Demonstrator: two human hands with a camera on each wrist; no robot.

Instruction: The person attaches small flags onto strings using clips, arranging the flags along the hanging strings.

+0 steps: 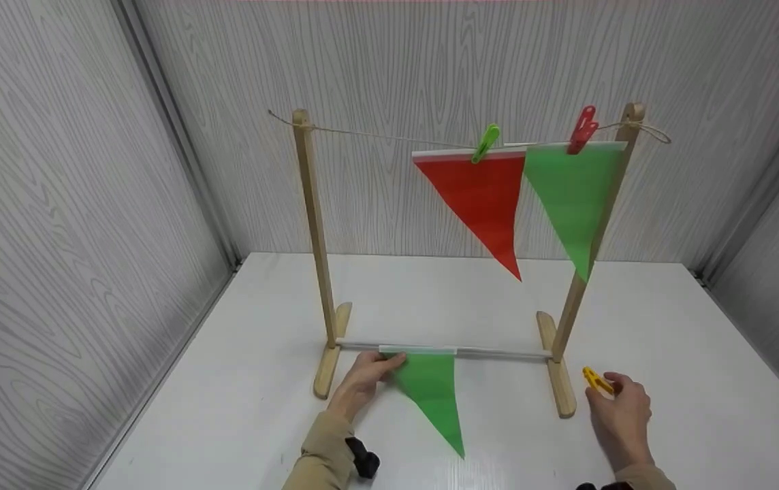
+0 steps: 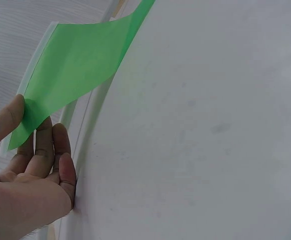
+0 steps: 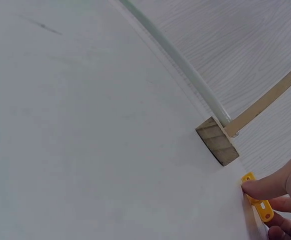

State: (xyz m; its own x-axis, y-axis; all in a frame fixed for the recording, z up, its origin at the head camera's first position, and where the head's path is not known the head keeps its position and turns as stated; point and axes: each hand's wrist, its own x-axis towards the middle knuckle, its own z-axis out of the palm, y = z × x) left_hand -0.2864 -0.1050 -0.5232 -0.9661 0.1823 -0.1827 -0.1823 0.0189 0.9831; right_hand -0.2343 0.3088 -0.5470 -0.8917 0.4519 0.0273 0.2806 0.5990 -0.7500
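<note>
My left hand (image 1: 364,381) pinches the upper left corner of a green triangular pennant (image 1: 432,384) between thumb and fingers, its white-edged top up and its tip toward me. In the left wrist view the same pennant (image 2: 75,65) spreads away from the thumb. At the right, my right hand (image 1: 624,408) holds a yellow clothespin (image 1: 598,380) between thumb and fingers, beside the stand's right foot. A red pennant (image 1: 488,204) hangs from the string (image 1: 376,137) under a green clothespin (image 1: 486,143). Next to it another green pennant (image 1: 573,197) hangs under a red clothespin (image 1: 582,131).
A wooden stand has a left post (image 1: 314,224), a right post (image 1: 607,224) and a pale crossbar (image 1: 505,353) low between its feet. The right foot (image 3: 218,141) lies near the right hand. White table (image 1: 240,408); grey wood-grain walls (image 1: 389,61) enclose it behind and on both sides.
</note>
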